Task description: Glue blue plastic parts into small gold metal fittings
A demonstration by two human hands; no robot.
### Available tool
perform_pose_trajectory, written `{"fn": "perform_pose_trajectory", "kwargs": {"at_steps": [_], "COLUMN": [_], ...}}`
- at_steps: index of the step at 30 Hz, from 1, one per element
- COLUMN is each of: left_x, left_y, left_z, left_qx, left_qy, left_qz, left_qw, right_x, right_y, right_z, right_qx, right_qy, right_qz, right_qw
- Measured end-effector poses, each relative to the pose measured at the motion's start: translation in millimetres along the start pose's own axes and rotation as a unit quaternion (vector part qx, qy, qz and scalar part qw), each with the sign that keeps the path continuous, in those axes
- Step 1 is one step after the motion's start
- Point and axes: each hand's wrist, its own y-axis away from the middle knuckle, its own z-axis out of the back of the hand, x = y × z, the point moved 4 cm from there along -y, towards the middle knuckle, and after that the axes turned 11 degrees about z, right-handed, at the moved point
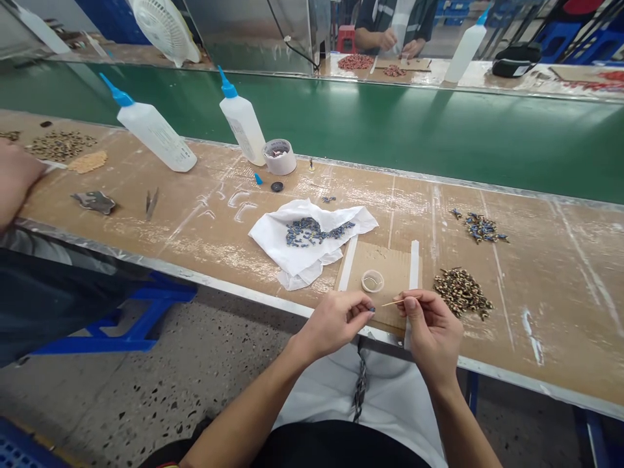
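My left hand (341, 318) pinches a tiny dark blue piece (372, 310) between thumb and fingertips, above the table's front edge. Close by, my right hand (429, 322) grips a thin wooden toothpick (392, 303), its tip pointing left toward the blue piece. A small clear cup (372, 281) stands on a taped cardboard square (385, 260) just beyond my hands. To its left, a white cloth (287, 260) bears many small blue pieces (312, 232). Right of my right hand lies a heap of small brown-and-gold parts (463, 291); farther back sits a smaller pile of blue-topped parts (482, 227).
Two white bottles with blue nozzles (156, 136) (244, 127) stand at the back beside a tape roll (279, 157). Tweezers (152, 203) lie to the left. Behind runs a green belt (341, 123). Another person's arm (17, 175) is at far left; a co-worker's hands (397, 45) are opposite.
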Motion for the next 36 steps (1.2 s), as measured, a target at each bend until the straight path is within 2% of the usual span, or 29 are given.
{"fn": "perform_pose_trajectory", "kwargs": {"at_steps": [11,16,21,28,31,36], "left_x": [2,2,3,4,4,5], "left_y": [1,1,1,2,2,1], "left_z": [-0.7,-1.5,-1.2,1.3,3.4,5.0], "left_qx": [-0.001,-0.003,-0.004,0.004,0.009,0.023], "left_qy": [-0.011,-0.012,-0.011,0.013,0.036,0.048], "left_qz": [0.008,0.011,0.011,0.019,0.023,0.024], "left_qw": [1.000,1.000,1.000,1.000,0.999,0.998], "right_x": [-4,-3,-2,1,10,25], "right_y": [5,5,6,-3,-20,-46], "right_z": [-2,-3,-5,-3,-7,-28], "right_qx": [0.043,0.063,0.074,0.055,0.044,0.154], "right_qy": [0.033,0.063,0.047,0.027,0.058,0.187], "right_qz": [0.012,0.045,0.069,0.053,0.099,0.207], "right_qw": [0.998,0.995,0.994,0.997,0.992,0.948]}}
